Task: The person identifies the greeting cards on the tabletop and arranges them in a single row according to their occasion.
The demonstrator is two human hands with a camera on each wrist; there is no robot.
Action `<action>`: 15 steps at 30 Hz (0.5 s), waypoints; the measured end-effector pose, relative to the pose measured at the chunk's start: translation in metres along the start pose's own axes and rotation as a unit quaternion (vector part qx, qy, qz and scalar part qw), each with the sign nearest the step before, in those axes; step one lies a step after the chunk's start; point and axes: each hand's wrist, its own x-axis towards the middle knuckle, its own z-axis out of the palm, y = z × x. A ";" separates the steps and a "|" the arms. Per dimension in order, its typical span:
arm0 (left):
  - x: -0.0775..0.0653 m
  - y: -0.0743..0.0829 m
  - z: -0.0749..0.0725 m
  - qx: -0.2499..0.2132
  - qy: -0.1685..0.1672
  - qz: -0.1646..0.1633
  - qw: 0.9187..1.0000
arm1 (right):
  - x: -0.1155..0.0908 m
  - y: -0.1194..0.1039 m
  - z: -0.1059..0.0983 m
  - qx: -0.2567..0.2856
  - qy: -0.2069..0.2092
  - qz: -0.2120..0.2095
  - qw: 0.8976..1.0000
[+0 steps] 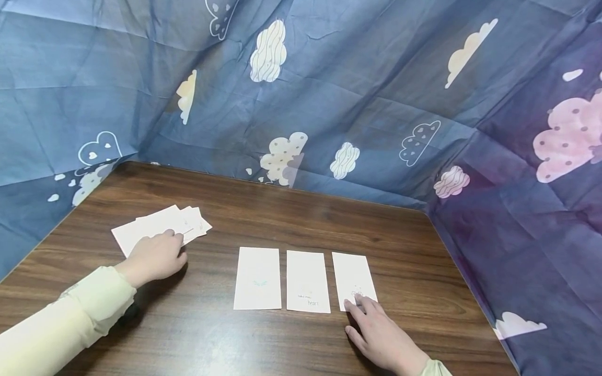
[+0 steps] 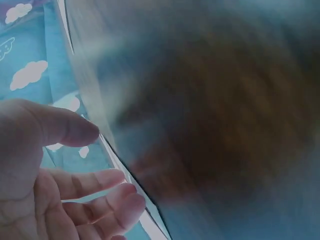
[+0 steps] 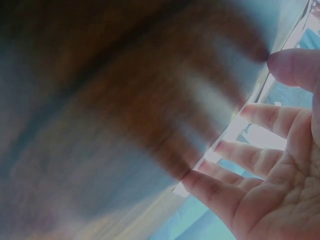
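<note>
Three white cards lie side by side in the head view: the left card [image 1: 257,271] with a small green print, the middle card [image 1: 307,279] with the word "heart", and the right card [image 1: 351,272]. My right hand [image 1: 383,337] rests its fingertips on the lower end of the right card, partly covering its print. At the far left, a loose fanned pile of white cards [image 1: 162,216] lies under the fingers of my left hand [image 1: 157,256]. The left wrist view has the left fingers [image 2: 87,182] slightly bent, with their tips at a card's edge.
The brown wooden table [image 1: 291,214] shines with a glare near its front. Behind and beside it hangs a blue cloth [image 1: 329,94] printed with clouds, meeting the table's back and side edges.
</note>
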 end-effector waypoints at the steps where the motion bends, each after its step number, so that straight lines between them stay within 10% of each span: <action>1: 0.000 -0.002 -0.001 0.000 0.001 -0.002 1.000 | 0.000 0.000 0.000 -0.001 0.001 -0.001 1.000; 15: 0.004 -0.019 0.000 -0.016 -0.023 -0.036 0.999 | 0.000 0.001 0.001 -0.003 0.002 -0.003 1.000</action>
